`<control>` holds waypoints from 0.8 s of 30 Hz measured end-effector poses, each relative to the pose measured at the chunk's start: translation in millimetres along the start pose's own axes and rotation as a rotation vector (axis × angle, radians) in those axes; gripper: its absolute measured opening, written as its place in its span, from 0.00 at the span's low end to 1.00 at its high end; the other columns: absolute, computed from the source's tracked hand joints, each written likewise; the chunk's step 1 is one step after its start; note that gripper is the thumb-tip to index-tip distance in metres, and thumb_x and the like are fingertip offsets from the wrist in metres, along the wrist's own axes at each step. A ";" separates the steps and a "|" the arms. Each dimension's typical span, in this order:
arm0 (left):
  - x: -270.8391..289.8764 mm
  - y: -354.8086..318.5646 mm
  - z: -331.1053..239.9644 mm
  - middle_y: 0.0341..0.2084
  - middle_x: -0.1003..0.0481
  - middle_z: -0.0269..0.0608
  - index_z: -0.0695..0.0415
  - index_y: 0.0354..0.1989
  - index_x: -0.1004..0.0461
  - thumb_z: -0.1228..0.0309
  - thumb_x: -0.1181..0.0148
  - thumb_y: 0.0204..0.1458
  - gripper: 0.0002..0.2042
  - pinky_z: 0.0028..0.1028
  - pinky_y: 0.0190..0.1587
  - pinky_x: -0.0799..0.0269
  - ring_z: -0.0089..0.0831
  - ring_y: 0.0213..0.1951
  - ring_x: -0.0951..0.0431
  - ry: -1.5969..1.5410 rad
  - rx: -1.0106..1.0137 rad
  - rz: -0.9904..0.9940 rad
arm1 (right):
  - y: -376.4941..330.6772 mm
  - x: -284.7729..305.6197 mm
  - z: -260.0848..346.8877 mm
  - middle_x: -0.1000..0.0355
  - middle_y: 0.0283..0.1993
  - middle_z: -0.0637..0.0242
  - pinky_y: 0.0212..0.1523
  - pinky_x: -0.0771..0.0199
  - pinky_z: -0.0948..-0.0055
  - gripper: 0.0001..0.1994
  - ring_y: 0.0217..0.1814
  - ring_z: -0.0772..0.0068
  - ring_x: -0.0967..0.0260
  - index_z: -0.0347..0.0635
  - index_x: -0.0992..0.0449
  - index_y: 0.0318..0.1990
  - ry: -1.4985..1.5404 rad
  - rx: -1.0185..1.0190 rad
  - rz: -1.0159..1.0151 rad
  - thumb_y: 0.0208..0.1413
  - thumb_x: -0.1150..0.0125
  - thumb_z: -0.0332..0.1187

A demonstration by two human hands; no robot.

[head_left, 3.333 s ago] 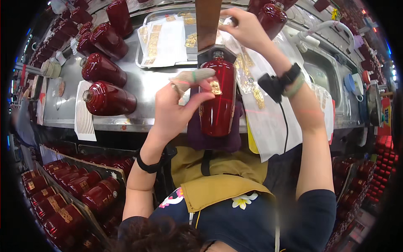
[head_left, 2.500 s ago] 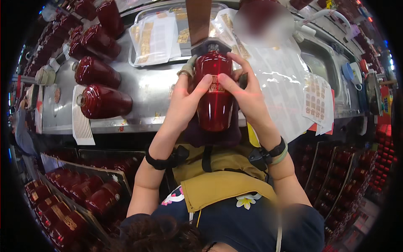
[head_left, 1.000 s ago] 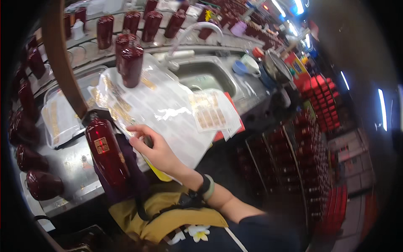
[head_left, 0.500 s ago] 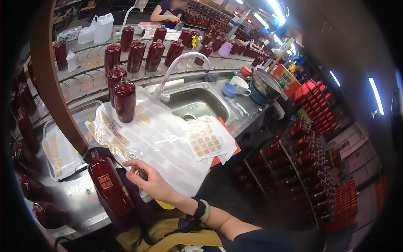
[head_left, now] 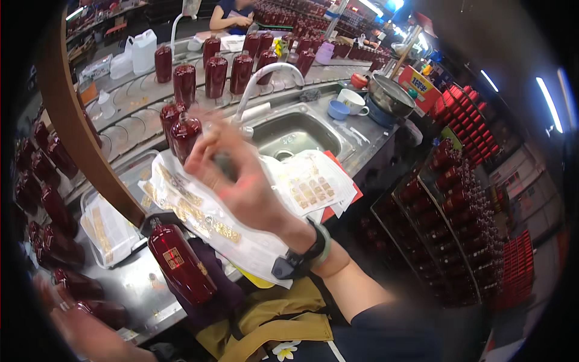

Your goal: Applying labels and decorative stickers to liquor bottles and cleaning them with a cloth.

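Raised over the worktop, my right hand (head_left: 241, 181) is blurred, its fingers curled around a small dark grey object (head_left: 224, 166) whose kind I cannot make out. Its fingertips overlap a dark red glass bottle (head_left: 186, 130) standing behind; whether they touch is unclear. My left hand (head_left: 81, 326) is smeared by motion at the lower left, beside a red bottle (head_left: 104, 311) lying there. A red bottle (head_left: 181, 265) with a gold square label rests tilted on a dark purple cloth (head_left: 224, 283) in front of me. White sheets with gold stickers (head_left: 199, 211) lie under my right hand.
A steel sink (head_left: 283, 136) with a white curved faucet (head_left: 268, 69) sits beyond. Several red bottles (head_left: 216, 75) stand on a curved conveyor (head_left: 129, 111). A brown post (head_left: 84, 127) crosses the left. Crates of bottles (head_left: 446, 223) fill the right. A person (head_left: 229, 18) works at the back.
My right hand has risen away from the labelled bottle toward the standing bottles. My left hand has come into view at the lower left. The view has shifted slightly.
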State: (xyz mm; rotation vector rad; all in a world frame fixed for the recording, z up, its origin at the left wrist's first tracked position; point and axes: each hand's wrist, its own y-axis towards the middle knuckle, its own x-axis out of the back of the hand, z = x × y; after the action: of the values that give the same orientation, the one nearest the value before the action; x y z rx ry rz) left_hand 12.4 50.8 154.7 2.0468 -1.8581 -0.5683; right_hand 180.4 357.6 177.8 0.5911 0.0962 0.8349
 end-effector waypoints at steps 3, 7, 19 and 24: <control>-27.9 -40.0 56.1 0.67 0.30 0.50 0.62 0.73 0.37 0.70 0.54 0.70 0.24 0.41 0.72 0.40 0.38 0.68 0.31 -0.047 0.076 0.289 | -41.7 -34.1 -28.0 0.29 0.40 0.73 0.39 0.34 0.79 0.27 0.35 0.85 0.35 0.43 0.34 0.71 0.087 -0.236 0.163 0.67 0.35 0.33; -36.1 -91.5 91.0 0.74 0.38 0.49 0.62 0.76 0.42 0.73 0.51 0.70 0.26 0.42 0.75 0.48 0.42 0.75 0.39 -0.075 0.374 0.569 | -90.3 -61.6 -69.9 0.32 0.34 0.74 0.37 0.33 0.79 0.30 0.32 0.85 0.35 0.45 0.36 0.74 -0.006 -0.501 0.218 0.68 0.35 0.37; -56.6 -130.1 115.1 0.73 0.38 0.49 0.62 0.80 0.51 0.74 0.47 0.70 0.32 0.37 0.74 0.42 0.35 0.72 0.36 -0.402 0.692 0.659 | -111.6 -91.7 -92.5 0.42 0.30 0.79 0.33 0.41 0.79 0.35 0.31 0.85 0.44 0.46 0.37 0.74 0.134 -0.618 0.132 0.62 0.28 0.41; -58.8 -128.6 108.9 0.71 0.34 0.47 0.61 0.79 0.48 0.73 0.46 0.70 0.31 0.35 0.71 0.38 0.35 0.69 0.32 -0.381 0.770 0.688 | -113.6 -91.2 -97.8 0.41 0.30 0.79 0.34 0.41 0.80 0.35 0.32 0.86 0.43 0.48 0.36 0.74 0.162 -0.678 0.137 0.61 0.27 0.41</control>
State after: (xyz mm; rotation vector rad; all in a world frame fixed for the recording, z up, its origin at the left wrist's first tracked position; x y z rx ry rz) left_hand 66.0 126.0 2.0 1.4954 -3.1666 -0.0327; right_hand 164.8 277.2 22.6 -0.1098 -0.0824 0.9805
